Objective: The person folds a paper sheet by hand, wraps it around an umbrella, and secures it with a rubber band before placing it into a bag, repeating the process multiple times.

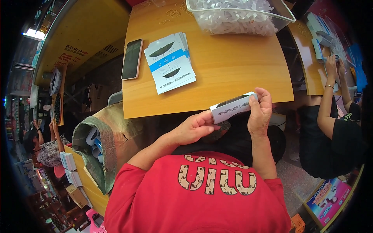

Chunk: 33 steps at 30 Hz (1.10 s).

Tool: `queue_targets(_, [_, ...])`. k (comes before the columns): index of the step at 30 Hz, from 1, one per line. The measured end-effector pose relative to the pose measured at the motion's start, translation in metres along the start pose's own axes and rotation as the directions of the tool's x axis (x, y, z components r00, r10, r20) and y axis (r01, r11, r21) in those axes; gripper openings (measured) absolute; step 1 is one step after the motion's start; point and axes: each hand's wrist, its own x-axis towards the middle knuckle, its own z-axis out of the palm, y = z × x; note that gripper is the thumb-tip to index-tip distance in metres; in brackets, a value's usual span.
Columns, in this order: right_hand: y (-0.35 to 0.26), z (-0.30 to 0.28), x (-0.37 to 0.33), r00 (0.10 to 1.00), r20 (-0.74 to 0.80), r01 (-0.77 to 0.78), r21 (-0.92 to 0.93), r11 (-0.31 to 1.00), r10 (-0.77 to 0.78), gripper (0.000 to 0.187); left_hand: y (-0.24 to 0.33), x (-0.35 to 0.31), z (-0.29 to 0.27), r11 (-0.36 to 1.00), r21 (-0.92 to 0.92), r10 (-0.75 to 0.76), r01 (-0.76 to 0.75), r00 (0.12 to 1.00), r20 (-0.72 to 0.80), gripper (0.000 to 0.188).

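Between my hands, just off the table's near edge, is a white printed card sleeve [230,110], bent into a tube, with dark lettering and a black umbrella picture. My right hand [259,114] is closed on its right end, thumb on the front and fingers behind. My left hand [194,127] is at the left end, its fingertips against the sleeve and partly hidden by it. Farther up the wooden table [241,66] lies a loose stack of flat printed cards [171,66], white with a blue band and umbrella pictures.
A phone [132,59] lies left of the stack. At the far edge stands a clear plastic bin [237,19] of curled whitish strips, with rubber bands [173,13] nearby. An open woven sack [93,143] with rolled pieces is at my left. Another person's hands [332,64] work at the right.
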Motion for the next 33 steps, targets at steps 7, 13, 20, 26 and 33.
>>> queue_targets(7, [-0.005, 0.008, -0.014, 0.998, 0.039, 0.057, -0.097, 0.994, -0.053, 0.020, -0.001, 0.006, -0.003, 0.995, -0.036, -0.100, 0.095, 0.975, -0.197, 0.033])
queue_targets(13, [0.002, 0.011, -0.028, 0.996, 0.031, 0.086, -0.215, 0.973, -0.082, 0.025, -0.012, 0.008, 0.008, 0.981, -0.182, 0.019, -0.064, 0.971, -0.238, 0.030])
queue_targets(20, [-0.001, 0.015, -0.030, 0.997, 0.077, -0.005, -0.072, 0.997, 0.011, 0.027, -0.009, 0.004, 0.006, 0.983, -0.120, 0.113, -0.139, 0.972, -0.205, 0.027])
queue_targets(26, [0.002, 0.015, -0.031, 0.995, 0.099, 0.035, -0.075, 0.997, -0.027, 0.027, -0.007, 0.002, 0.002, 0.986, -0.113, 0.103, -0.125, 0.978, -0.181, 0.026])
queue_targets(33, [-0.002, 0.016, -0.032, 0.989, 0.146, 0.020, -0.075, 0.997, -0.009, 0.027, -0.007, -0.002, -0.003, 0.985, -0.113, 0.111, -0.130, 0.981, -0.158, 0.028])
